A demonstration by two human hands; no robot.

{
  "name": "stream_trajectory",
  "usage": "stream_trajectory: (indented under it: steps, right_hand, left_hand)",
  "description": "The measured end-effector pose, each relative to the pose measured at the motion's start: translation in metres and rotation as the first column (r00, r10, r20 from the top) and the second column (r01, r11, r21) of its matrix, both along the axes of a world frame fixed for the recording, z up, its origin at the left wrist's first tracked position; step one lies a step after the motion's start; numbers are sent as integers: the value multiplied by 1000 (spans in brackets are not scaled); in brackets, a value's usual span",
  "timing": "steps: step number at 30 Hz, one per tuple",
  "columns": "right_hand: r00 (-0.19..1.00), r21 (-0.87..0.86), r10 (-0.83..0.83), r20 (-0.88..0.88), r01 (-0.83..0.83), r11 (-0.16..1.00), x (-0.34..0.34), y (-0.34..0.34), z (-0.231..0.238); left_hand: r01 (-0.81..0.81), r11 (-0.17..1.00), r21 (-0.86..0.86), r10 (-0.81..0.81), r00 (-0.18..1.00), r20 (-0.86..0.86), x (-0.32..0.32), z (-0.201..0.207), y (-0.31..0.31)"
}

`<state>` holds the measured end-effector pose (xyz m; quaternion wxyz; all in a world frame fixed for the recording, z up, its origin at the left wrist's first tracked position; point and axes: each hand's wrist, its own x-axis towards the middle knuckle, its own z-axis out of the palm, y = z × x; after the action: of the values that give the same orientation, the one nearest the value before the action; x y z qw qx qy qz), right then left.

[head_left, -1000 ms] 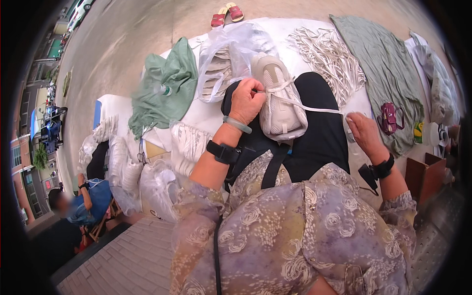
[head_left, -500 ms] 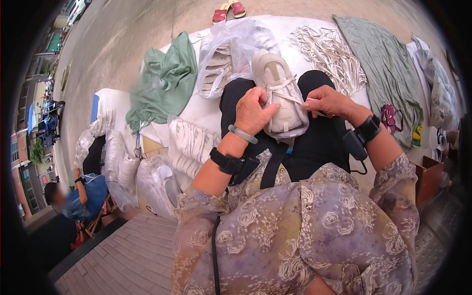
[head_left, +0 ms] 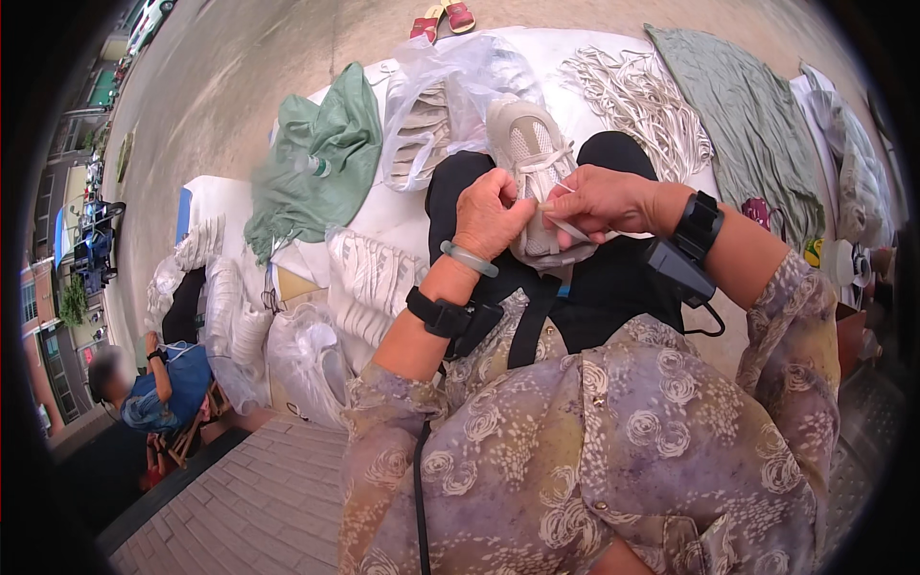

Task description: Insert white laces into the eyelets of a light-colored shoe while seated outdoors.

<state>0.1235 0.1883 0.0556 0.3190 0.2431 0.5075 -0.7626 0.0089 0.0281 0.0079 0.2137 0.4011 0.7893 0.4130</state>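
Observation:
A whitish mesh sneaker (head_left: 530, 129) rests on my lap between my knees, its toe pointing away from me. A pale shoelace (head_left: 572, 228) runs across its upper and out of my right hand. My right hand (head_left: 606, 203) is over the shoe's middle, thumb and fingers pinched on the lace. At the shoe's left edge, my left hand (head_left: 491, 213) is closed with thumb against fingers near the lacing. What it pinches is too small to make out. The two hands' fingertips nearly meet over the shoe, hiding part of its tongue and opening.
Loose white laces (head_left: 640, 107) lie heaped beyond my right knee. Plastic bags of shoe parts (head_left: 419, 134) and stacked pale uppers (head_left: 376, 280) lie left. There are a green cloth (head_left: 331, 158), a grey-green sheet (head_left: 733, 120) and red sandals (head_left: 443, 19). Another person (head_left: 172, 388) sits far left.
My right hand has moved left from the shoe's right side to over its middle, bringing the lace with it. My left hand has stayed nearly in place.

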Motion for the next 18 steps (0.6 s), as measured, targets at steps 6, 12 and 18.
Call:
stream_trajectory:
  steps: [6,12,18]
  right_hand:
    - [942,671,289,-170,-104,734,1,-2,-6]
    - [673,964,736,-77,238,-117,-4,8,6]
    - [922,511,384,48,-353,783,-11,13,20]
  left_hand:
    - [-6,999,31,4,999,34,1,-1,0]
    - [-44,999,-28,47,995,92,1,-2,2]
    - [-45,998,-33,48,995,89,1,-2,2]
